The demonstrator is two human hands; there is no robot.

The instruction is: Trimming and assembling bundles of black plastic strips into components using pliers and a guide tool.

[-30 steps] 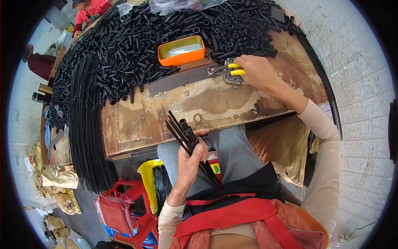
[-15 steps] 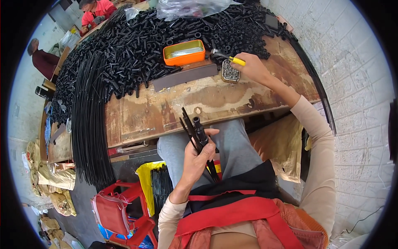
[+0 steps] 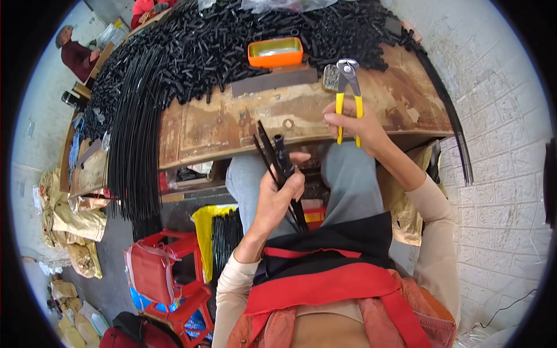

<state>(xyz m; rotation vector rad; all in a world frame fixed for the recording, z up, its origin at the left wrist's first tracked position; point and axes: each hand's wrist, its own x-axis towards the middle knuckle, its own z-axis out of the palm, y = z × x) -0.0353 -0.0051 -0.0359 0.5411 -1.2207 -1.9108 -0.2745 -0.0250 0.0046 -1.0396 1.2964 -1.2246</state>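
My left hand (image 3: pixel 277 198) is closed round a few thin black rods (image 3: pixel 264 137) and a short black tube fitting (image 3: pixel 282 153), held above my lap with their tops pointing up toward the bench. Part of the bundle is hidden by my fingers, and the lower ends show below the hand. My right hand (image 3: pixel 364 126) grips yellow-handled pincers (image 3: pixel 349 75) over the front of the bench, jaws upward and handles spread. Just left of the pincers' head sits a small box of metal bits (image 3: pixel 331 78), partly covered by the tool.
Black tube pieces (image 3: pixel 191 66) are heaped across the back of the wooden bench (image 3: pixel 226 129). An orange tin (image 3: pixel 275 60) stands behind a flat dark bar (image 3: pixel 274 83). Long black rods (image 3: pixel 132 133) hang over the left edge. A red stool (image 3: pixel 149 272) stands lower left; two people are farther off.
My right hand has come back toward me from beside the small box, and the pincers now point upward with handles apart. My left hand keeps its hold, nearly in place. The view has shifted.
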